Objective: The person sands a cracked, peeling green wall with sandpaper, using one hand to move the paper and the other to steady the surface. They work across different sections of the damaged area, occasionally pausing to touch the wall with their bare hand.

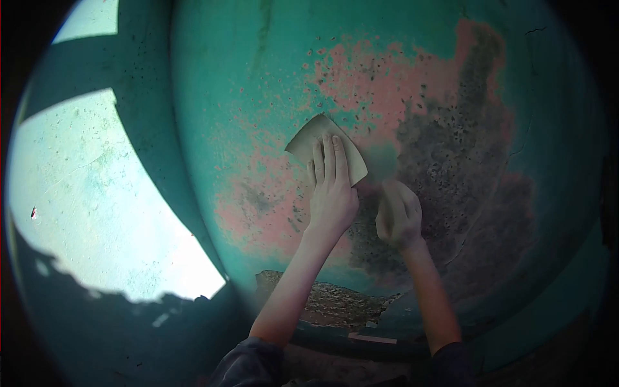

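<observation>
My left hand [332, 184] lies with its fingers stretched together over a pale sheet of sandpaper [308, 140], holding it against a curved green painted surface [225, 58]. The sheet's corners stick out past the fingers, and its underside is hidden. Just to the right, my right hand [401, 216] has its fingers curled in at the same surface. Its edges are slightly blurred, and I cannot make out whether anything is inside. Around both hands the green paint is worn through to pink patches [380, 74] and a dark grey, pitted area [445, 161].
Bright sunlight falls on a green wall [103, 200] at the left, which meets the curved surface at a vertical corner. Below my hands there is a rough, broken patch [342, 306] with a thin pale strip [373, 338] under it.
</observation>
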Demonstrator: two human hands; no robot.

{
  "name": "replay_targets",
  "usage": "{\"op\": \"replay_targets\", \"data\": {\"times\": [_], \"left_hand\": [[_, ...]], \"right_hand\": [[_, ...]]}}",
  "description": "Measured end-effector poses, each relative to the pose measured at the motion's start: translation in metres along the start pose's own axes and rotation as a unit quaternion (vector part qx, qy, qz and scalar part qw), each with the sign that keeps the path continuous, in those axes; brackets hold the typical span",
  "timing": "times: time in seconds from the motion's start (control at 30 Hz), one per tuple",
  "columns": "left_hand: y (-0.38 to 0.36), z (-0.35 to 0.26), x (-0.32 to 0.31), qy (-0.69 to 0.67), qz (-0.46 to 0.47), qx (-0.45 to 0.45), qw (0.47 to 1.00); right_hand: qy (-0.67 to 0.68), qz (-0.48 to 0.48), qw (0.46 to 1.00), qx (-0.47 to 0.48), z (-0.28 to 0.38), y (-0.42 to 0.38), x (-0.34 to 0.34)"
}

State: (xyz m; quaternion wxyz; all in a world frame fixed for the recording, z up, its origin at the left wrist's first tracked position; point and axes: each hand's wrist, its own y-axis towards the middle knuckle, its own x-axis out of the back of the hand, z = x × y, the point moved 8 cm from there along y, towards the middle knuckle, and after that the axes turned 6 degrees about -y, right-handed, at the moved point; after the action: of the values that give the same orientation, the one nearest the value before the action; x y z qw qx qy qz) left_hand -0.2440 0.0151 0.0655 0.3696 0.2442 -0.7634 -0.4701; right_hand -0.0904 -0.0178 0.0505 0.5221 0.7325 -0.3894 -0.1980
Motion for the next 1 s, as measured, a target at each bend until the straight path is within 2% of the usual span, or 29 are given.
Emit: {"op": "replay_targets", "data": {"times": [0.17, 0.23, 0.4, 0.47, 0.57, 0.7, 0.77, 0.87, 0.93, 1.0], "left_hand": [[-0.050, -0.004, -0.033, 0.000, 0.052, 0.032, 0.998], [-0.041, -0.003, -0.029, 0.014, 0.045, 0.016, 0.999], [0.010, -0.012, 0.004, 0.026, 0.014, -0.023, 0.999], [-0.006, -0.009, -0.005, 0.023, 0.013, -0.021, 0.999], [-0.056, 0.005, -0.033, 0.026, 0.065, 0.001, 0.998], [-0.052, 0.008, -0.021, 0.010, 0.094, -0.003, 0.996], [-0.037, 0.016, -0.004, 0.032, 0.052, -0.016, 0.998], [-0.016, 0.024, 0.015, 0.007, 0.021, -0.007, 1.000], [-0.032, 0.024, 0.008, 0.000, 0.028, -0.001, 1.000], [-0.066, 0.032, -0.014, 0.019, 0.065, 0.048, 0.997]], "right_hand": [[0.023, -0.049, 0.997, -0.046, 0.001, 0.013, 0.001], [0.022, -0.063, 0.996, -0.052, 0.001, 0.018, -0.001], [0.039, -0.061, 0.997, -0.042, 0.001, 0.014, -0.007], [0.032, -0.048, 0.997, -0.043, 0.003, 0.013, -0.007], [0.008, -0.030, 0.999, -0.044, 0.005, 0.014, -0.009], [-0.050, -0.020, 0.998, -0.031, 0.006, 0.014, -0.014], [-0.052, -0.019, 0.998, -0.035, 0.008, 0.016, -0.014], [-0.057, -0.023, 0.997, -0.041, 0.009, 0.017, -0.015], [-0.063, -0.025, 0.997, -0.042, 0.010, 0.016, -0.016], [-0.021, -0.047, 0.996, -0.071, 0.007, 0.013, -0.017]]}}
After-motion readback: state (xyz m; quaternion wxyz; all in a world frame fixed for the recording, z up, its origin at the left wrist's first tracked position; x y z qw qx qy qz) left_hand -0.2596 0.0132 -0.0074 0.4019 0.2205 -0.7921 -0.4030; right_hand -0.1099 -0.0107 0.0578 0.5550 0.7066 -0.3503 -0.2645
